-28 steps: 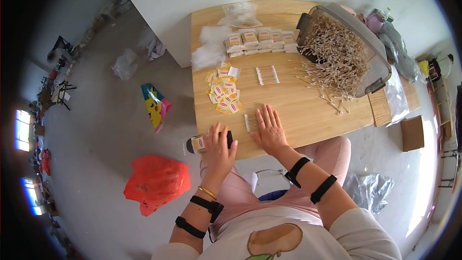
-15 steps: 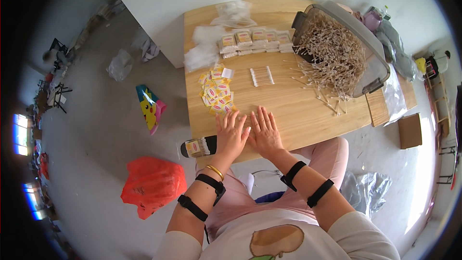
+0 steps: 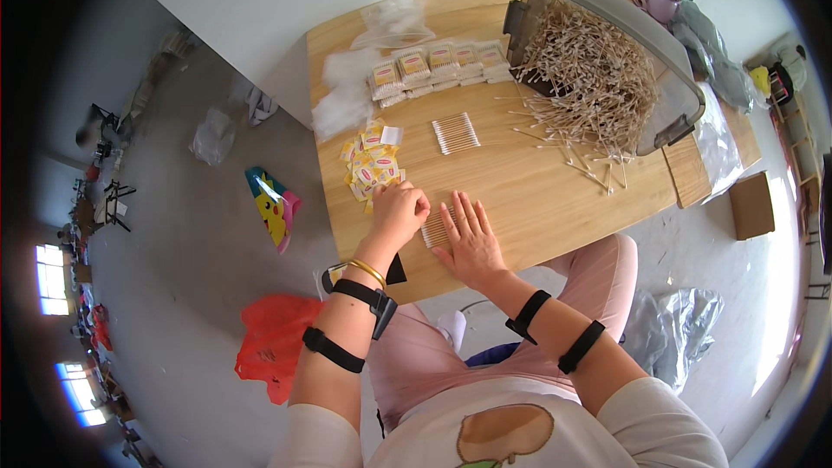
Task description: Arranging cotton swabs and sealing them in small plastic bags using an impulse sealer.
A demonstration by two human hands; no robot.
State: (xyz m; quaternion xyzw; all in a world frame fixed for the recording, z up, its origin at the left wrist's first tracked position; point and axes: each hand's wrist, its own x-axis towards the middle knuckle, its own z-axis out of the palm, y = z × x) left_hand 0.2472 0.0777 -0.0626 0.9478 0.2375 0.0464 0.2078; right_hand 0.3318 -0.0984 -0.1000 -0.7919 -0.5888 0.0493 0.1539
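My right hand (image 3: pixel 472 238) lies flat with its fingers stretched out, touching the right side of a row of cotton swabs (image 3: pixel 432 232) on the table. My left hand (image 3: pixel 399 215) is curled closed at the lower edge of a pile of small yellow-and-white cards (image 3: pixel 374 160). What its fingers hold, if anything, is hidden. Farther up the table lies a second neat row of cotton swabs (image 3: pixel 456 133). Behind it, packed bags of swabs (image 3: pixel 412 65) are stacked in a line. Under my left wrist a dark flat thing (image 3: pixel 396 270) is mostly covered.
At the right a tilted grey plastic bin (image 3: pixel 680 104) spills loose cotton swabs (image 3: pixel 598 78) onto the wooden table (image 3: pixel 537 199). Clear plastic bags (image 3: pixel 342 108) lie at the far left. A red plastic bag (image 3: pixel 276 342) and a cardboard box (image 3: pixel 752 206) stand on the floor.
My left hand has left the swab row, moved left to the cards and curled its fingers. My right hand stays flat by the row. The view has shifted slightly.
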